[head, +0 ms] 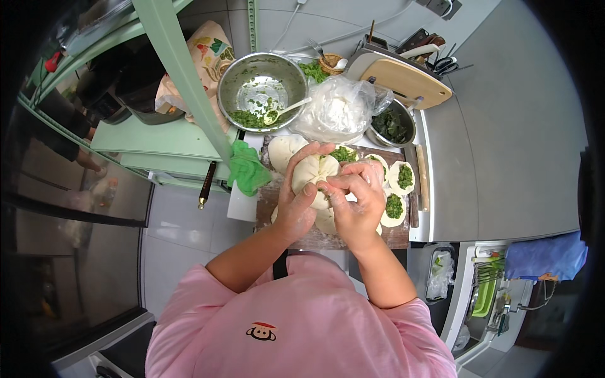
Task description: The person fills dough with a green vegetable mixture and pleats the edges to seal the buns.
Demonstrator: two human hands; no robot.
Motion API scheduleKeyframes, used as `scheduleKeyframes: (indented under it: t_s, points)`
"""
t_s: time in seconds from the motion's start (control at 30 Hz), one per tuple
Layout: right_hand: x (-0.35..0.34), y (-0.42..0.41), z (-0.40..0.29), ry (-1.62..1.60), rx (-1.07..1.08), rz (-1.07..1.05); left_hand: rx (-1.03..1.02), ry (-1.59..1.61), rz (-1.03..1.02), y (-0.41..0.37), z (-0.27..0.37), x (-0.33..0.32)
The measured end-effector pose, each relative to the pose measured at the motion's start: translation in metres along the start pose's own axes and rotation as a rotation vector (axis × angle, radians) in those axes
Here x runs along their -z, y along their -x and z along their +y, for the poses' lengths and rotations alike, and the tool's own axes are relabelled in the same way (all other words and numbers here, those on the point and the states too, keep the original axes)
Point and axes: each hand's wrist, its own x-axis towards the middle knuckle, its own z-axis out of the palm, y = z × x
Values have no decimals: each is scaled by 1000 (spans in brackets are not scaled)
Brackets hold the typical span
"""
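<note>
My left hand (298, 203) cups a round, pleated dough bun (310, 177) above a floured wooden board (274, 191). The fingers of my right hand (357, 198) pinch the bun's gathered edge, where a little green filling shows. Flat dough rounds topped with chopped green filling (394, 206) lie on the board to the right, others partly behind my hands. At the board's back left rests a plain pale dough piece (286, 150). More dough pieces lie below my hands, mostly covered by them.
Behind the board stand a steel bowl (295, 78) with green filling and a spoon (294, 105), a plastic bag (338, 111) with white contents, and a smaller bowl of dark leaves (391, 125). A rolling pin (421, 177) lies right. A green cloth (248, 167) and shelf post (189, 80) are left.
</note>
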Motion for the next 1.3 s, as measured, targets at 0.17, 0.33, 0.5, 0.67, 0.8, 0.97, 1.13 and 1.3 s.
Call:
scheduleKeyframes:
  t_s: [0.17, 0.33, 0.5, 0.67, 0.8, 0.97, 1.13, 1.3]
  points:
    - [6, -6, 3, -115, -72, -82, 120, 273, 89, -4, 5, 6]
    - [0, -4, 6, -236, -183, -47, 147, 194, 1, -3, 10, 0]
    - [-2, -4, 4, -746, -497, -105, 142, 189, -92, -4, 9, 4]
    - [-4, 4, 16, -690, -525, -200, 204, 270, -106, -5, 7, 6]
    - [-8, 7, 18, -935, -632, -228, 223, 319, -56, 3, 2, 13]
    - [-17, 29, 38, -1300, -835, -68, 326, 322, 75, 12, 7, 29]
    - [-58, 90, 49, -1669, -1354, -210, 541, 103, 157, 55, 14, 52]
    - [-73, 102, 38, -2025, -1339, -220, 575, -711, -36, 67, 8, 57]
